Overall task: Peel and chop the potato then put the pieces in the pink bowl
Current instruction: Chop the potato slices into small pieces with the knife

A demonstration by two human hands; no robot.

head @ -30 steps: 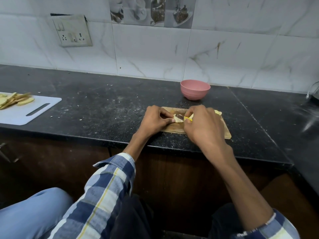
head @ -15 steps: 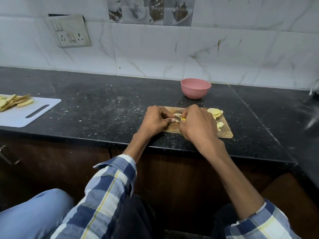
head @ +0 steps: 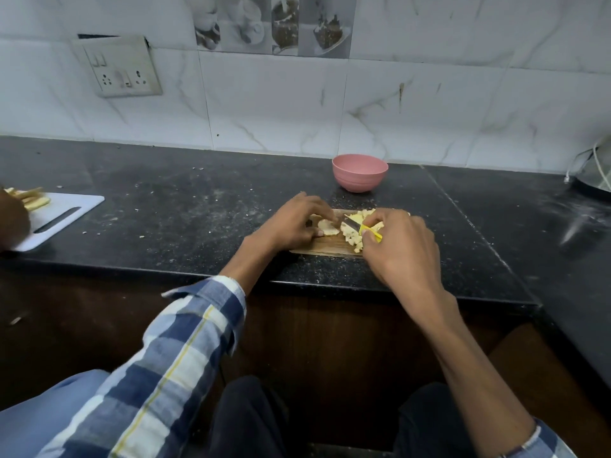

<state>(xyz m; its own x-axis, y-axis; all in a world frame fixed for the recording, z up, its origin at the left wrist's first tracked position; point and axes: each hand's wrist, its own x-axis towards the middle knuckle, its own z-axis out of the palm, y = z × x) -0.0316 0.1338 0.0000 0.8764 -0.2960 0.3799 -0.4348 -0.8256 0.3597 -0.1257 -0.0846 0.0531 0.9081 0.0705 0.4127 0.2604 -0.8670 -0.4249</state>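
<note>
Left hand (head: pixel 291 223) rests on the near-left part of the wooden cutting board (head: pixel 325 247), fingers curled down and pinching a flat potato slice (head: pixel 327 229) against the board. Right hand (head: pixel 401 247) is curled around a knife with a yellow handle (head: pixel 372 233); only a bit of the handle shows past the fingers. The knife blade (head: pixel 351 223) points far-left, lying between the slice and a heap of chopped potato pieces (head: pixel 357 231). Whether the blade tip touches the slice, cannot tell. The pieces sit piled on the board middle, just beside the right hand's fingers, a few spilling toward the near edge. The board lies on the black speckled desk (head: pixel 185 219), near its front edge.

Pink bowl (head: pixel 359 172) stands upright on the desk just beyond the board, apart from it; its inside is not visible from this angle. None of the pieces can be seen in it.

Far left on the desk: white plastic cutting board (head: pixel 71 214) with a slot handle, pale cut strips (head: pixel 31 198) heaped at its left end, and another person's hand (head: pixel 13 219) at the frame edge on it. Wall behind is white marble-look tile with a switch and socket plate (head: pixel 117 66) upper left. Checked blue-white sleeve (head: pixel 172 352) covers the left forearm; right forearm is mostly bare
</note>
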